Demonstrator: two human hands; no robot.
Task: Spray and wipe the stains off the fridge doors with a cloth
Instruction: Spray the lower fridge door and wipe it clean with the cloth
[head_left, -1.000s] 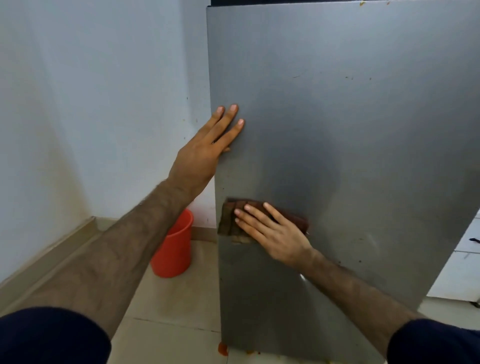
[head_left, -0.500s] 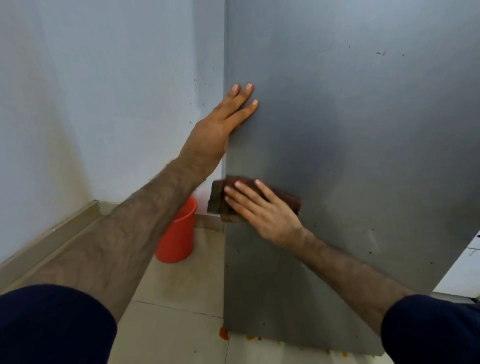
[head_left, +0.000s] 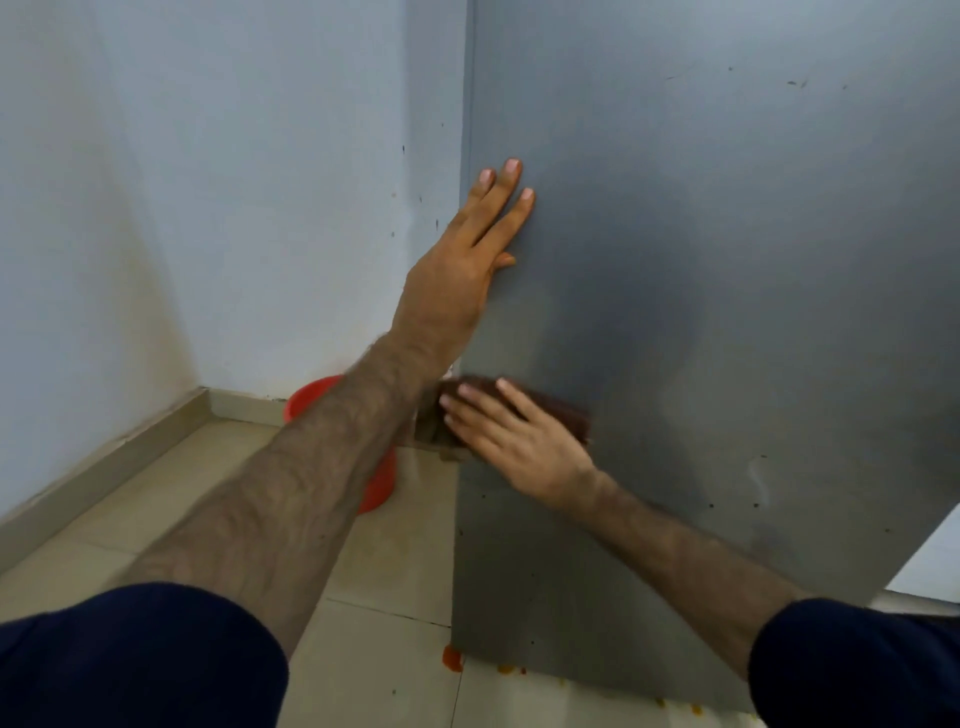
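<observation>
Grey fridge door (head_left: 727, 312): dark specks.

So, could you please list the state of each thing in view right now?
Fridge door: upright, still speckled with small dark spots.
Cloth: flat on the door at its left edge, under the right hand.
Right hand: open, pressing the cloth.
Left hand: open, fingers flat on the door, bracing.
Bucket: upright on the floor, mostly hidden by the left arm.
Floor: orange drips below the door.
</observation>
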